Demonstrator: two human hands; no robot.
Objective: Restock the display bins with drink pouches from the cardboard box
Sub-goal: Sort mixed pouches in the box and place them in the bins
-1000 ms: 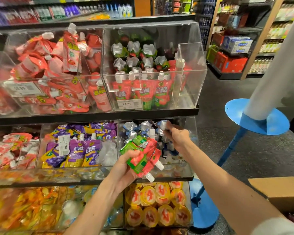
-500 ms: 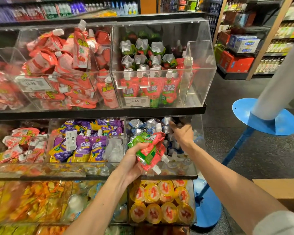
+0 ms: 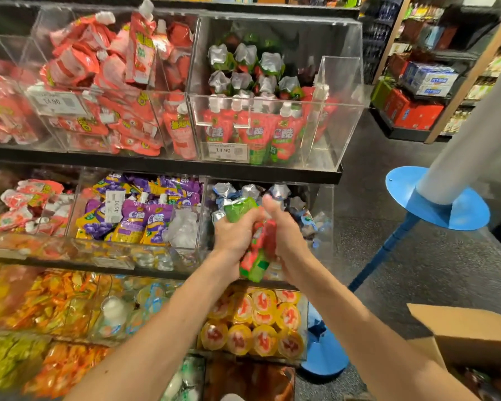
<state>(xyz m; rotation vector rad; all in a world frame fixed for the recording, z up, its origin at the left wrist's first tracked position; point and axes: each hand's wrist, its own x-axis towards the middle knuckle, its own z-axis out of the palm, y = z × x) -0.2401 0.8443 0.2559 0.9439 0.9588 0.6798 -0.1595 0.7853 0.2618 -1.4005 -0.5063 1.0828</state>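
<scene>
The left hand and right hand clasped the pouches between them, fingers curled round, near the middle right bin. They looked soft, light, slick — probably best gripped round the bodies, not spouts.

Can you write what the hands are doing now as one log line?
left hand: grips pouches | right hand: grips same pouches | place: before middle-shelf bin | box: lower right

Drink pouches, between left hand and right hand, sit before the middle shelf's right-end bin; cardboard box farther right.
</scene>
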